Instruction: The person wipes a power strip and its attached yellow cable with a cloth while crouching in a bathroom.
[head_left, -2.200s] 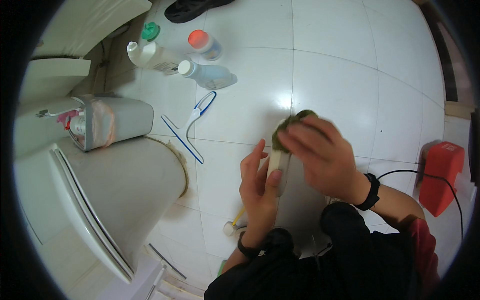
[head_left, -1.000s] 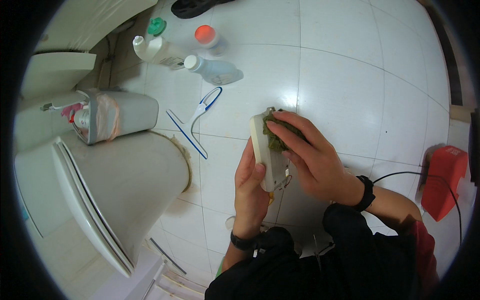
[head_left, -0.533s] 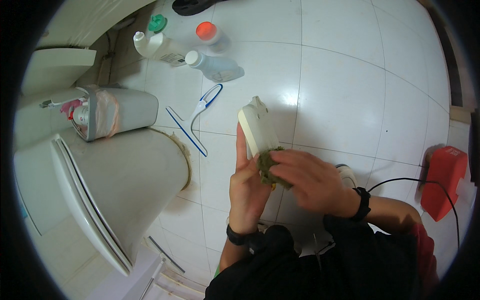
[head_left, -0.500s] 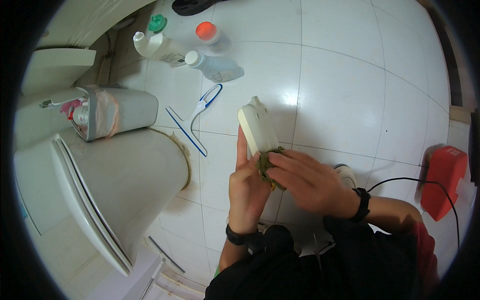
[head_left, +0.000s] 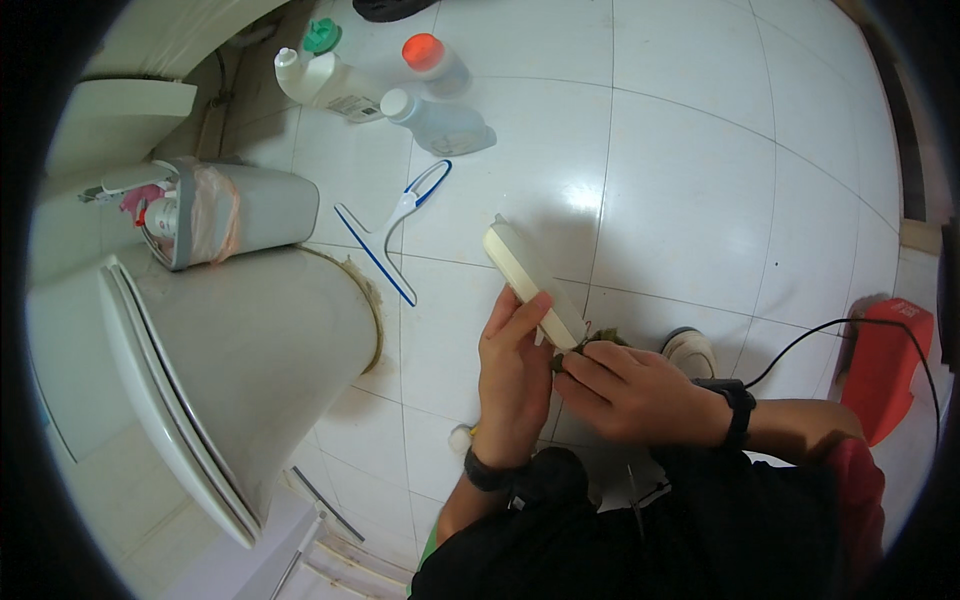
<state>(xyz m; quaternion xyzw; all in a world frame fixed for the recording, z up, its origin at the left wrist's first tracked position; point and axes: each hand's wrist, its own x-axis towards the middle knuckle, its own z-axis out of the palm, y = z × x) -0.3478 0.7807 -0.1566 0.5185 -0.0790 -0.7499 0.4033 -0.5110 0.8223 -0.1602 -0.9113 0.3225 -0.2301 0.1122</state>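
Left grip (head_left: 514, 368), clamped on one case (head_left: 528, 282) above the floor (head_left: 685, 190); right grip (head_left: 636, 394), pinched on one cloth (head_left: 609, 336) at the case's near end; wiping seems in hand, the next stroke wanting, I judge, a steady hold.

White floor (head_left: 690, 180) tiles are spreading beneath and beyond the grip (head_left: 537, 304), and light (head_left: 580, 196) is glaring off them just past the grip. To the grip's left a toilet (head_left: 285, 325) is standing, a brownish stain (head_left: 370, 292) edging its base. Farther from the grip, beside the toilet, a bin (head_left: 272, 205) is standing. Well right of the grip, a dark strip (head_left: 906, 165) is bordering the floor.
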